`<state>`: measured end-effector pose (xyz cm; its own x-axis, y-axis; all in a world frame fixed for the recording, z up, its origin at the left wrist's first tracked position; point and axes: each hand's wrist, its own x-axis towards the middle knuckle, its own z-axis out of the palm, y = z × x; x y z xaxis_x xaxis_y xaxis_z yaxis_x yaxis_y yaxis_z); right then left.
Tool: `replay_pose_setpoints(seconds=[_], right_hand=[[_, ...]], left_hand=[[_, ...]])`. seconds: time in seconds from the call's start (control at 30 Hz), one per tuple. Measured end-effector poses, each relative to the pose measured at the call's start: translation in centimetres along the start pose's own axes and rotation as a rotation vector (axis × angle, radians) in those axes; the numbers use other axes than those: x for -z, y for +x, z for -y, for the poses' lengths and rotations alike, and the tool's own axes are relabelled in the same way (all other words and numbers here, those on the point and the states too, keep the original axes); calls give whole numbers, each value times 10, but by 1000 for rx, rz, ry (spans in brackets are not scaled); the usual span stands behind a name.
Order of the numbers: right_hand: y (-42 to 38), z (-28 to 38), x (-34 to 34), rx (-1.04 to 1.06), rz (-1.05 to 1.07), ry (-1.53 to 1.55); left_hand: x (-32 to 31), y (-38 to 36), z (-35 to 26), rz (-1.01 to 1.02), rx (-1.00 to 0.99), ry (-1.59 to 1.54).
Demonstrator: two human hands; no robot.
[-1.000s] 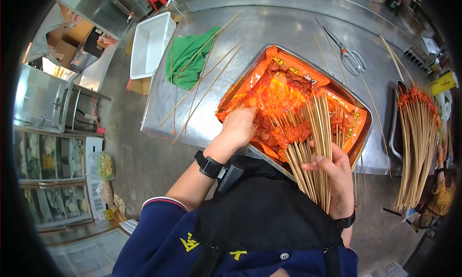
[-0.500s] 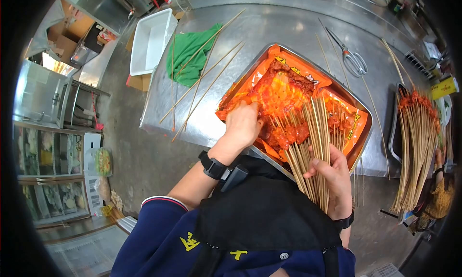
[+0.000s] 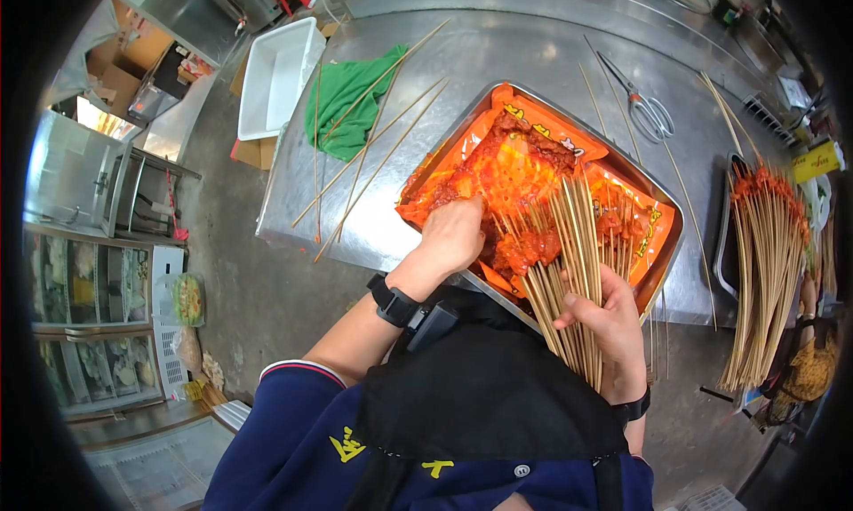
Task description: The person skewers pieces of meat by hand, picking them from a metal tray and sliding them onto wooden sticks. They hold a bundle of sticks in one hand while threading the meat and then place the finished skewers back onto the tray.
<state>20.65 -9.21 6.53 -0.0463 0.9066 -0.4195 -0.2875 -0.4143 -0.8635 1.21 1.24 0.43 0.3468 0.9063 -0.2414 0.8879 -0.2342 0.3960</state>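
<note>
A metal tray (image 3: pixel 673 244) lined with an orange printed plastic bag (image 3: pixel 653 216) holds red, sauce-coated meat (image 3: pixel 529 249) on bamboo skewers. At the tray's left side, my left hand (image 3: pixel 453 234) reaches down with curled fingers against the sauced meat; its fingertips are hidden, so what they pinch does not show. My right hand (image 3: pixel 611 329) is closed around a thick bunch of bamboo skewers (image 3: pixel 582 262), thumb across the front. The bunch slants over the tray's near edge, its bare lower ends close to my apron (image 3: pixel 489 387).
Loose skewers (image 3: pixel 382 160) lie across a green cloth (image 3: pixel 346 111) on the steel table (image 3: pixel 498 49). A white tub (image 3: pixel 277 75) stands at the far left. Scissors (image 3: pixel 649 115) lie beyond the tray. Farther right, a second tray (image 3: pixel 724 244) carries many loaded skewers (image 3: pixel 769 262).
My left hand has shifted slightly right and down over the meat, its fingers tucked further under. My right hand keeps its hold on the skewers, which have barely moved.
</note>
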Motion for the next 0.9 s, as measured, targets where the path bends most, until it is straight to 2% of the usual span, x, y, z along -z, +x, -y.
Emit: replay_pose_setpoints(seconds=[0.07, 0.3, 0.4, 0.5, 0.7, 0.83, 0.9], right_hand=[[1, -1, 0, 5, 13, 16], [0, -1, 1, -4, 12, 18], [1, -3, 5, -16, 40, 1], [2, -3, 6, -22, 74, -17], [1, -2, 4, -23, 76, -14], [0, -2, 3, -33, 53, -49], [0, -5, 3, -44, 86, -36]], left_hand=[[-5, 1, 5, -66, -5, -27], [4, -1, 21, -18, 46, -99], [10, -3, 26, -90, 38, -198], [-1, 3, 25, -181, 48, -141], [1, 6, 7, 35, 6, 36], [4, 3, 17, -22, -31, -1], [13, 0, 24, -216, -78, -368]])
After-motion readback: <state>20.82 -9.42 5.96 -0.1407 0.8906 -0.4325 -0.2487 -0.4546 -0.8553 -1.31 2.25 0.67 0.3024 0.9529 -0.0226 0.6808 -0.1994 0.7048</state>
